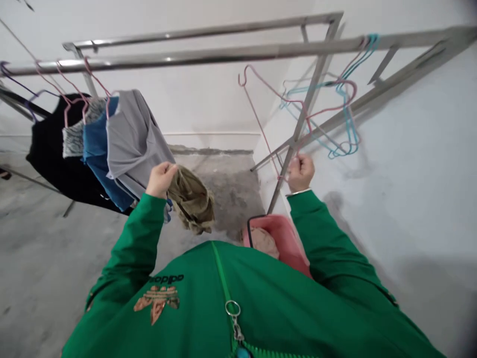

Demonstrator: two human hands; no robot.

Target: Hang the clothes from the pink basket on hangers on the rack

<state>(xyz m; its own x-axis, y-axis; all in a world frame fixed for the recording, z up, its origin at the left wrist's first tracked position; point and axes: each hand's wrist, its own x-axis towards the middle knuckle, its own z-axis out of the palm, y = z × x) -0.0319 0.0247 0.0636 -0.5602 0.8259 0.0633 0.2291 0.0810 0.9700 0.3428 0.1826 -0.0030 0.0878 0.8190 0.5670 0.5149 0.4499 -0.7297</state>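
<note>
An olive-brown garment (pixel 192 196) dangles bunched from my left hand (pixel 162 179), whose fingers are pinched on its upper edge; what kind of garment it is does not show. My right hand (pixel 300 172) is closed around a pink clothes hanger (pixel 257 117), held off the rail with its hook pointing up and left. Just left of the olive garment hangs a grey garment (pixel 134 134). Below my right hand stands a pink basket (pixel 292 243) with a dark handle and a pale beige cloth (pixel 264 241) inside.
A metal clothes rail (pixel 208 57) crosses in front of me. Blue (pixel 99 149) and black (pixel 52 144) garments hang at its left on pink and purple hangers. Several blue hangers (pixel 348 119) hang at the right, near the wall (pixel 421 164). A slanted rack leg (pixel 298 134) stands beside my right hand.
</note>
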